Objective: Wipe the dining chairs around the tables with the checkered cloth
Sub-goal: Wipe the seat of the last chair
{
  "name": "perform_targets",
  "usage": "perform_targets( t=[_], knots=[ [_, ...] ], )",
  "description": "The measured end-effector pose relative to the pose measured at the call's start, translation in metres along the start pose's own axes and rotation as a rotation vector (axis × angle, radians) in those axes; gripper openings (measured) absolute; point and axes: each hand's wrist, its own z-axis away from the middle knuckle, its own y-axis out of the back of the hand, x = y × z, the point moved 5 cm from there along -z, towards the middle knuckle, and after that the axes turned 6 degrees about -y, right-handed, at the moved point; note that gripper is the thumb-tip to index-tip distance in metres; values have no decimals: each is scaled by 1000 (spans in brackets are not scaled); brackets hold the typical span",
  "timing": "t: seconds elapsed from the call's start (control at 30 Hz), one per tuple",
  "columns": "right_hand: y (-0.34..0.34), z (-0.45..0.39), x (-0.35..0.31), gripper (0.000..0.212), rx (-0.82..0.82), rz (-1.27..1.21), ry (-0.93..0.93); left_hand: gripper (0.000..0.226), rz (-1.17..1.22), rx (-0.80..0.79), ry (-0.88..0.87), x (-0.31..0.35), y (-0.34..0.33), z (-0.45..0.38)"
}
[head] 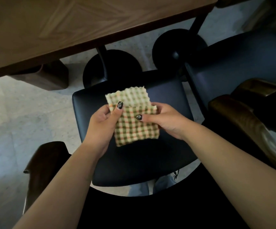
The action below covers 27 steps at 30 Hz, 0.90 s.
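Both left hand [101,123] and right hand [165,120] pinching checkered cloth [134,116], above dark chair seat [134,159], table [84,22] ahead

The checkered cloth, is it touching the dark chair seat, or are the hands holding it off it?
Cannot tell. The single head view looks straight down: both the left hand and right hand pinch the checkered cloth over the chair seat, hiding any gap beneath.
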Motion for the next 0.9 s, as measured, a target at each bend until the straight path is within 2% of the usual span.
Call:
perform_targets(
  t=[0.07, 0.13, 0.23, 0.33, 0.43, 0.5, 0.57, 0.63, 0.67, 0.7, 0.77, 0.9],
  knots=[
    [6, 3, 2, 24, 110, 62, 5, 37, -10, -38, 63, -5, -2, 4],
    [13, 5, 4, 19, 146, 62, -18, 33, -45, -118, 112, -9, -4, 9],
    [18, 8, 2, 23, 23, -52, -115, 30, -58, -187, 146, -12, -9, 12],
    [19, 10, -1, 31, -104, -215, -201, 30, 50, -204, 160, -12, -12, 8],
    [29, 7, -10, 32, -66, -110, -191, 32, 120, -242, 163, -10, -15, 0],
    [42, 4, -23, 28, 39, 141, -153, 37, 78, -236, 150, -14, -18, -7],
    [66, 2, -44, 27, 190, 708, -55, 50, -95, -173, 76, -20, -20, -20],
    [90, -2, -61, 31, 276, 1278, 18, 56, -466, -96, -145, -19, -25, -36],
    [102, -2, -66, 33, 301, 1428, 14, 53, -660, -79, -279, -17, -32, -42],
    [116, -4, -69, 33, 316, 1502, -5, 50, -801, -83, -402, -18, -40, -50],
    [139, -6, -67, 32, 309, 1489, -70, 49, -979, -205, -564, -31, -64, -64],
    [185, -16, -54, 31, 341, 1278, -197, 39, -1352, -561, -677, -79, -108, -88]
  ],
)
